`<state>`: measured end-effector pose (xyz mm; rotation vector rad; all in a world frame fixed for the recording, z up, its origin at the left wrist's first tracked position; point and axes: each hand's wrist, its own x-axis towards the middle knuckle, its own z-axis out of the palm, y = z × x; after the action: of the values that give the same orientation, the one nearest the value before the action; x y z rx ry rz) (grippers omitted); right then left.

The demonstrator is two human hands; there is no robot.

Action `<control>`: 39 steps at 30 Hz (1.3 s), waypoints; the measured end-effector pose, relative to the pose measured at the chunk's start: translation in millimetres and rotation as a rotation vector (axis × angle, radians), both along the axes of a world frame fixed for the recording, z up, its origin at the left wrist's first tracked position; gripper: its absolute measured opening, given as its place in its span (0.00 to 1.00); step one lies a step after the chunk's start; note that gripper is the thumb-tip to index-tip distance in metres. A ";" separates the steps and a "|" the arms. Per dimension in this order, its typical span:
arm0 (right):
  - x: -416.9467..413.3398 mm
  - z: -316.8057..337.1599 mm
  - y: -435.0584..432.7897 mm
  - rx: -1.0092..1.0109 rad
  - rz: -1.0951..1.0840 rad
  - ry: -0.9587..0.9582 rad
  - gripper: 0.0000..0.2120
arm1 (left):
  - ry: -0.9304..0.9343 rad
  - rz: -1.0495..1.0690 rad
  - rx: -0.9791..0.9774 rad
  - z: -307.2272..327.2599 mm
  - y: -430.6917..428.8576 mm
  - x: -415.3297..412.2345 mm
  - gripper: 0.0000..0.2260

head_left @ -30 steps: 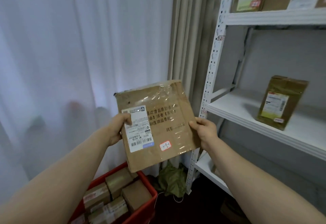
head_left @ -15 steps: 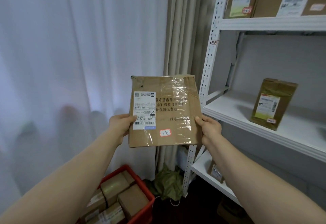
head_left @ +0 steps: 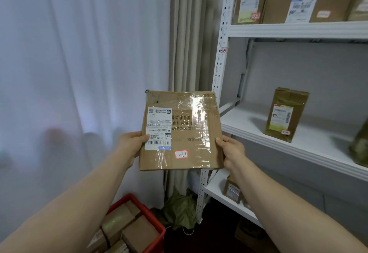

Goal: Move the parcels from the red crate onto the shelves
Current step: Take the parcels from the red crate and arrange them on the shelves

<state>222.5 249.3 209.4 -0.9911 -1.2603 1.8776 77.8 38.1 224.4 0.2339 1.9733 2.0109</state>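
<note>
I hold a flat brown cardboard parcel (head_left: 191, 133) upright in front of me, its white shipping label and a small red-edged sticker facing me upside down. My left hand (head_left: 131, 145) grips its left edge with the thumb on the label. My right hand (head_left: 232, 149) grips its right edge. The parcel hangs just left of the white shelf unit's front post (head_left: 219, 69). The red crate (head_left: 154, 240) sits on the floor at lower left with several brown parcels (head_left: 127, 230) inside.
The middle shelf (head_left: 298, 149) carries an upright olive-brown parcel (head_left: 285, 113) and another at the right edge. The top shelf (head_left: 298, 29) holds several cardboard boxes. A small parcel (head_left: 232, 190) lies on the lower shelf. Curtains hang left, and a green bag (head_left: 179, 211) lies on the floor.
Both hands turned the parcel from tilted to square and raised it slightly toward the shelf post. The view shifted up and right, showing less of the crate.
</note>
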 end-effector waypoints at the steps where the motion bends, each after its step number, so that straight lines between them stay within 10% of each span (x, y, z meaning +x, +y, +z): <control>1: 1.8 -1.2 1.4 0.003 0.003 -0.018 0.16 | -0.002 -0.005 -0.002 -0.4 1.6 0.2 0.11; 29: 49.0 -35.0 39.6 0.123 -0.139 -0.210 0.09 | 0.032 -0.329 -0.179 -12.3 78.6 -3.0 0.14; 33: 53.3 -36.9 48.3 0.166 -0.193 -0.221 0.06 | 0.290 -0.325 -0.276 9.8 106.0 -5.4 0.25; 39: 60.2 -37.8 68.3 0.249 -0.235 -0.275 0.05 | 1.222 -0.324 -0.697 57.4 166.9 -1.1 0.45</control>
<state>282.7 317.6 171.7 -1.2300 -1.4249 1.4017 76.7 205.0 281.8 1.7475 2.8202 0.8226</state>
